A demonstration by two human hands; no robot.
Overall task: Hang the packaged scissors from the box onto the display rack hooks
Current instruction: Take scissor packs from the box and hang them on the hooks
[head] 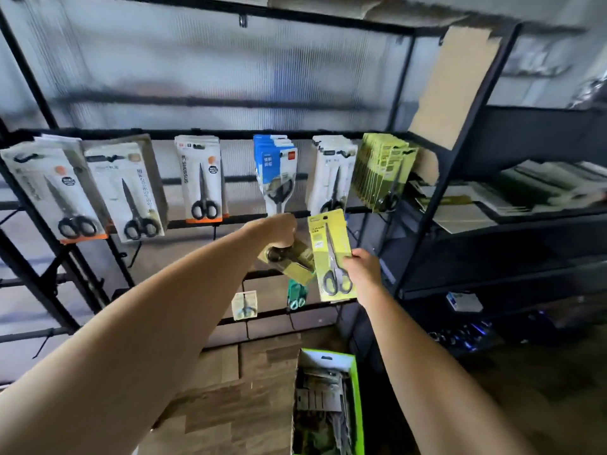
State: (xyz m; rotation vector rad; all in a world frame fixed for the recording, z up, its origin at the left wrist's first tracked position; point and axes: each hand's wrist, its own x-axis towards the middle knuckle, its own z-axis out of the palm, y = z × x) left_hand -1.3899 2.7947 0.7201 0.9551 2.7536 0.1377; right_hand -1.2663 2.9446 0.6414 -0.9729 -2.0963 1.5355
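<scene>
Fingers (353, 256) of right hand (363, 274) pinch right edge of a yellow-green carded scissors pack (331, 254), upright, grey-black handles at bottom, held below the rack's hanging rows. Left hand (279, 231) curled around a bundle of similar packs (292, 261), tilted, partly hidden. Green box (356, 405) of more packs sits below; same yellow-green packs (381, 169) hang on black display rack (230, 133), right end.

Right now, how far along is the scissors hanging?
Done: yellow-green packs already fill the rightmost hook. In hand: the right hand grips one yellow pack; the left hand holds several more. Left: the green box still holds packs.
</scene>
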